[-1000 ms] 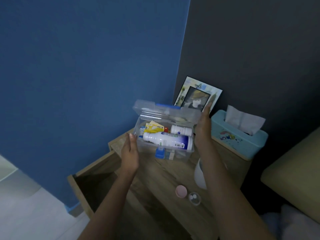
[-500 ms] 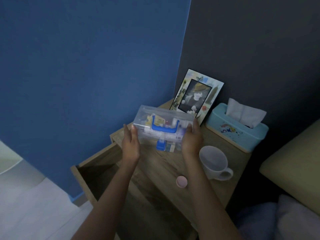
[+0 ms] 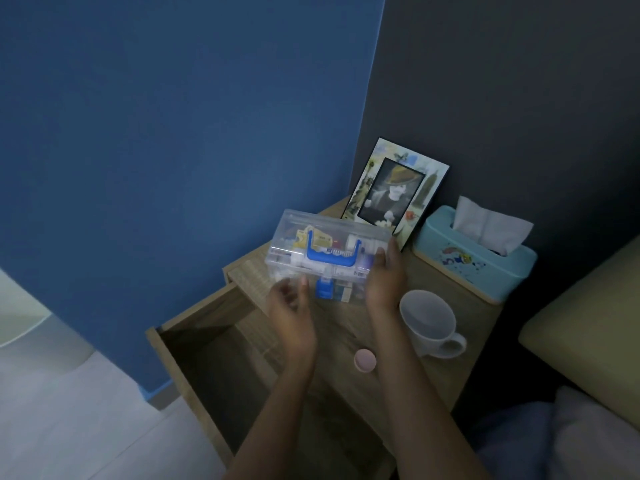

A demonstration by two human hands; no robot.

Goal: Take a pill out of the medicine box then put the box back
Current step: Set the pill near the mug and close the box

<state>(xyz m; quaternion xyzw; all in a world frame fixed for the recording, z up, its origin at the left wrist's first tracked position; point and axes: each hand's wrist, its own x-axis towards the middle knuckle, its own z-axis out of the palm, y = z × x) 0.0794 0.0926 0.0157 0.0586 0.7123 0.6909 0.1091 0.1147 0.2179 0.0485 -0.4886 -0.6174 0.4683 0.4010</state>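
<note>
The medicine box (image 3: 325, 251) is clear plastic with a blue handle and a blue front latch. Its lid is down, and bottles and packets show through it. The box is held just above the back left of the wooden nightstand (image 3: 349, 327). My right hand (image 3: 384, 282) grips its right end. My left hand (image 3: 294, 306) is blurred at the box's front left edge, fingers curled under it and thumb up beside the latch. A pink cap (image 3: 364, 360) lies on the nightstand between my forearms. No pill is visible.
The nightstand's drawer (image 3: 214, 358) stands open to the left, below my left arm. A white cup (image 3: 429, 320) sits right of my right wrist. A teal tissue box (image 3: 474, 258) and a photo frame (image 3: 394, 188) stand at the back. A bed edge (image 3: 588, 323) is at the right.
The box's lid went from open to shut. My right hand came down from the lid to the box's right end. My left hand slid right along the front towards the latch.
</note>
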